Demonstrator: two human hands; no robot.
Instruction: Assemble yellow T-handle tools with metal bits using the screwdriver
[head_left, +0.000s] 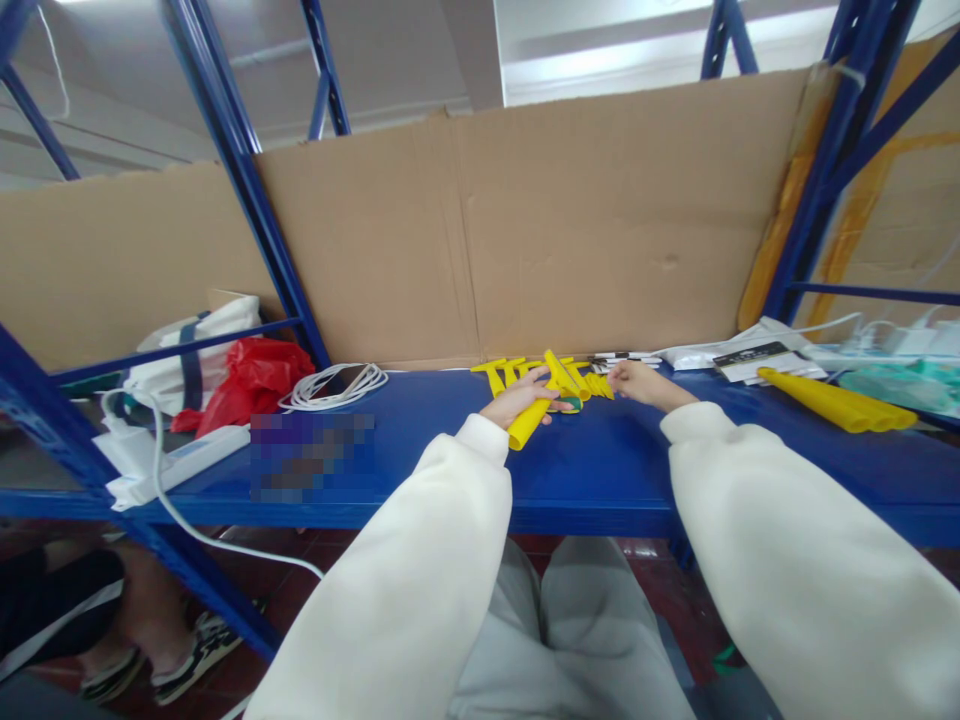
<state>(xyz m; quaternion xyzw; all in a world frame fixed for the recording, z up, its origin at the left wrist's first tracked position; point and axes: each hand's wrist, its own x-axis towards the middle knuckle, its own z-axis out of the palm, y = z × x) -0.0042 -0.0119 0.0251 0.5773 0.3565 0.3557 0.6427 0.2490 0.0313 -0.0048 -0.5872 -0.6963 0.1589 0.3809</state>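
My left hand (517,400) is wrapped round a yellow tube-like piece (528,426), which slants up across the palm toward the back of the shelf. My right hand (642,384) has its fingertips pinched together beside several small yellow pieces (598,386); whatever sits between them is too small to make out. Behind my left hand, several yellow T-shaped pieces (495,376) lie side by side on the blue shelf (592,470). A small green and yellow item (573,405) rests between my two hands.
Yellow cones (840,402) lie at the right by white packets (765,358). Leftward are a coiled white cable (337,386), a red plastic bag (255,380) and a power strip (184,465). Cardboard (585,220) walls the back. A person's legs (142,600) show at lower left.
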